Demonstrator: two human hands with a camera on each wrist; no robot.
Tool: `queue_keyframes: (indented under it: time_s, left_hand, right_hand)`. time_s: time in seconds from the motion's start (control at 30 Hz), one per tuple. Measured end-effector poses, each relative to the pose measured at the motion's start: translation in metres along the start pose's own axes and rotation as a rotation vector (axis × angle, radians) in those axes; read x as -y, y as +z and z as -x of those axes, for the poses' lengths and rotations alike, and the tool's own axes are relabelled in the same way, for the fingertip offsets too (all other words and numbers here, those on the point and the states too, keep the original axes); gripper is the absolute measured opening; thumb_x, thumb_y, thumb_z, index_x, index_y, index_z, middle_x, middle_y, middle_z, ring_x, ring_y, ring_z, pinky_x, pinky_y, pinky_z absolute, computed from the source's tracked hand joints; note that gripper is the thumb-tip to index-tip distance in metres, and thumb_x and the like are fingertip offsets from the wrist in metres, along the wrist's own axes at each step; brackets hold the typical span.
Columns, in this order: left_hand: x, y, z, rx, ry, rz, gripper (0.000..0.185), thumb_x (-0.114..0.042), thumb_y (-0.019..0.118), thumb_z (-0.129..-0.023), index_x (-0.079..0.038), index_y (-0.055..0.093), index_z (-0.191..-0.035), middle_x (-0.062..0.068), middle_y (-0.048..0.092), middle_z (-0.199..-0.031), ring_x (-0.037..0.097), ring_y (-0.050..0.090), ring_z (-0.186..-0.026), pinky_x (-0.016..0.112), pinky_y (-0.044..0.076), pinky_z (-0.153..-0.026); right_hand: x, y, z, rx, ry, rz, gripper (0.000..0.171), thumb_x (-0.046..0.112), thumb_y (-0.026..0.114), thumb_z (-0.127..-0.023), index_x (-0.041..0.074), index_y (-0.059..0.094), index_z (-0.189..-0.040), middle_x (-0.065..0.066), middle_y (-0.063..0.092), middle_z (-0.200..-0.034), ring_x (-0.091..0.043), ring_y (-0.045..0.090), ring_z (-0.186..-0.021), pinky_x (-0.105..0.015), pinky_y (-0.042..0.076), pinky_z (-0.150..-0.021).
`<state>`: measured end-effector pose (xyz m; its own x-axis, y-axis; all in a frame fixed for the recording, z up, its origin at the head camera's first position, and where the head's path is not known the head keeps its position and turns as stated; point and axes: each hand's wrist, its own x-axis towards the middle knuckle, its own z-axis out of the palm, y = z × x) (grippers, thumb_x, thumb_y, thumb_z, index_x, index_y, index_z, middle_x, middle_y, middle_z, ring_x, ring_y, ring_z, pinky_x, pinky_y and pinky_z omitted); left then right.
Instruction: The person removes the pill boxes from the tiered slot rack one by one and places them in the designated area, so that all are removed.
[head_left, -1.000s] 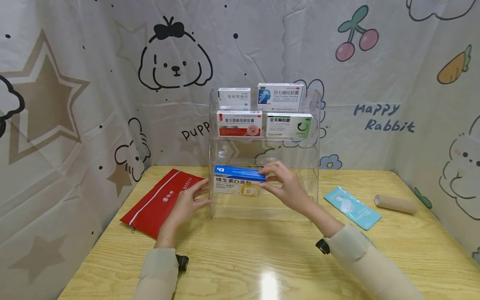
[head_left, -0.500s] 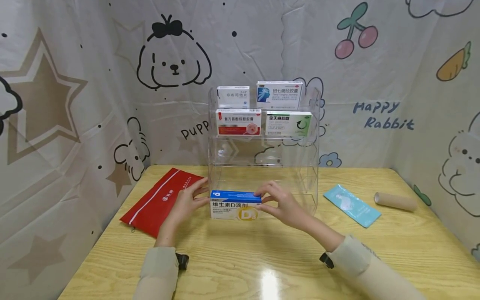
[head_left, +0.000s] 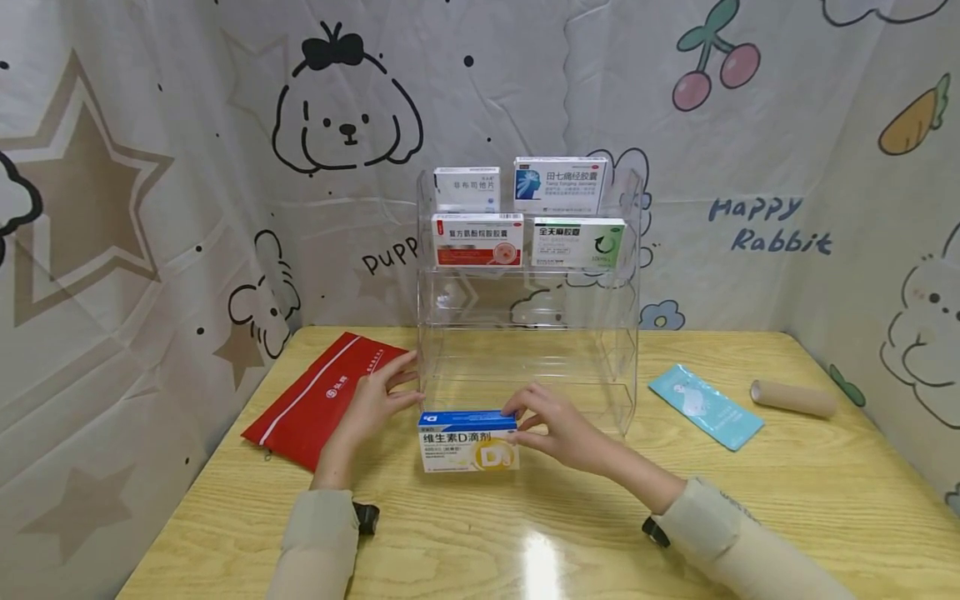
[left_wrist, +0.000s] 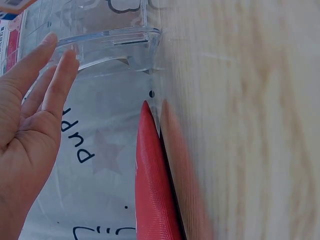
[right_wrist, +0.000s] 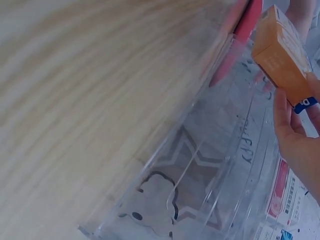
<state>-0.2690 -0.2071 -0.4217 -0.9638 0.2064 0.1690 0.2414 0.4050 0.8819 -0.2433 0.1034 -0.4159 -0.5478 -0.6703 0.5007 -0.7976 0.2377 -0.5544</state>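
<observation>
My right hand (head_left: 555, 427) pinches the right end of a blue-topped white medicine box (head_left: 468, 446) marked D3, between thumb and fingers. The box is in front of the lower part of a clear tiered display rack (head_left: 525, 367), printed face toward me. In the right wrist view its orange end (right_wrist: 282, 55) shows, with fingers of the right hand (right_wrist: 300, 140) on it. My left hand (head_left: 375, 402) has its fingers extended at the rack's left side panel. The left wrist view shows the left hand (left_wrist: 37, 110) with fingertips right at the clear panel (left_wrist: 112, 37).
Two medicine boxes, a white one (head_left: 467, 192) and a blue-pictured one (head_left: 559, 185), stand on the top tier. Below are a red-and-white box (head_left: 477, 242) and a green-and-white box (head_left: 577, 243). Around lie a red zip pouch (head_left: 322, 404), a teal packet (head_left: 705, 407) and a cardboard tube (head_left: 792, 398).
My right hand has drawn the D3 box off the lower rack, down and toward me, to in front of it. My left hand stays at the rack's left side.
</observation>
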Motion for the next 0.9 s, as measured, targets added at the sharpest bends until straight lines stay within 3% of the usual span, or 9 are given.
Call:
queue_keyframes:
  time_s: [0.2,0.47,0.9]
  left_hand:
    - [0.0,-0.001,0.0,-0.007,0.017,-0.052,0.071,-0.005,0.072,-0.086,-0.011,0.041,-0.149,0.018,0.048,-0.149,0.037,0.055,-0.13,0.041,0.055,-0.097]
    - [0.001,-0.001,0.0,-0.006,0.031,-0.055,0.07,-0.003,0.071,-0.086,-0.008,0.041,-0.149,0.021,0.048,-0.148,0.037,0.056,-0.129,0.039,0.055,-0.096]
    - [0.0,-0.002,0.001,-0.009,0.032,-0.052,0.07,-0.003,0.072,-0.085,-0.007,0.041,-0.148,0.021,0.051,-0.145,0.036,0.056,-0.129,0.04,0.056,-0.095]
  right_hand:
    - [0.001,0.006,0.003,0.062,0.047,0.006,0.025,0.005,0.071,-0.087,0.001,0.061,-0.11,-0.014,0.059,-0.107,-0.024,0.067,-0.091,-0.016,0.059,-0.078]
    - [0.002,0.01,0.005,0.104,0.105,-0.014,0.024,0.01,0.07,-0.089,0.004,0.061,-0.111,-0.011,0.059,-0.106,-0.02,0.063,-0.094,-0.016,0.059,-0.077]
    - [-0.003,0.015,0.003,0.163,0.321,-0.126,0.021,0.013,0.07,-0.09,0.005,0.06,-0.107,-0.012,0.061,-0.107,-0.02,0.064,-0.096,-0.022,0.06,-0.079]
